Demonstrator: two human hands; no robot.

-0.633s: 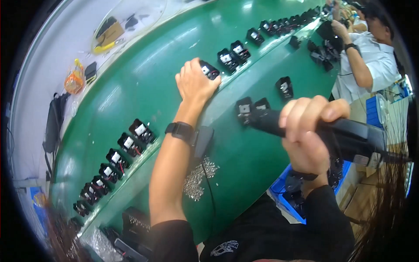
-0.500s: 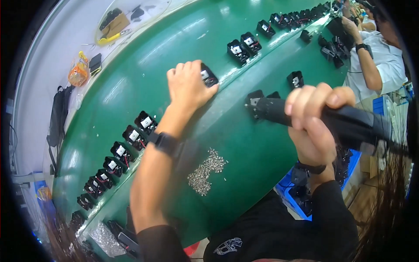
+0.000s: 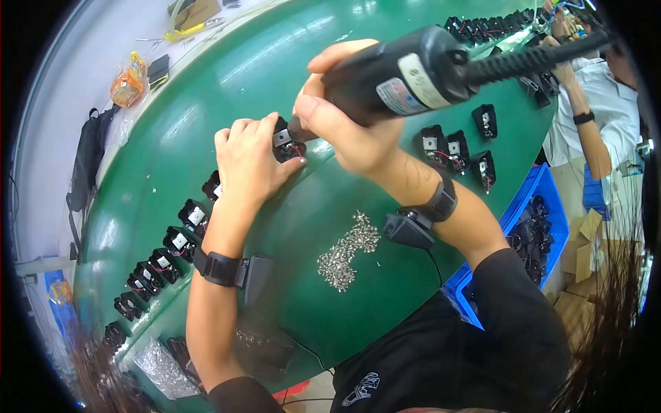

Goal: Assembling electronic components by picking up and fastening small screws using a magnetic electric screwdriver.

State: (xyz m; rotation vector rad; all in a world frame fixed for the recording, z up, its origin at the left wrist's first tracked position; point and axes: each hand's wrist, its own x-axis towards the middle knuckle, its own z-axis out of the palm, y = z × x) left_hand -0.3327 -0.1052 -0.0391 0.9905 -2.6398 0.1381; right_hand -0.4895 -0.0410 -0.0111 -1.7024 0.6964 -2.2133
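Observation:
My left hand [image 3: 246,148] is closed around the side of a black plastic housing [image 3: 282,140], which has a pale metal plate and red wires inside. The housing rests on the green table. In my right hand [image 3: 348,131] is a black electric screwdriver [image 3: 396,79], its thick cable [image 3: 530,60] leading off to the upper right. The driver's narrow end points left and reaches the housing's edge. My fingers and the driver hide its bit, so contact with a screw cannot be made out. A heap of small silver screws [image 3: 350,251] lies on the table between my forearms.
Similar housings [image 3: 195,217] stand in a row along the left. Several more [image 3: 434,146] sit at the right, near a blue crate [image 3: 463,311] of black parts. Bubble wrap [image 3: 164,368] lies near left. A co-worker's arm [image 3: 585,131] is at the far right.
My right hand has swung the screwdriver leftward, from the right side of the table to the housing. My left hand has shifted left and nearer with that housing.

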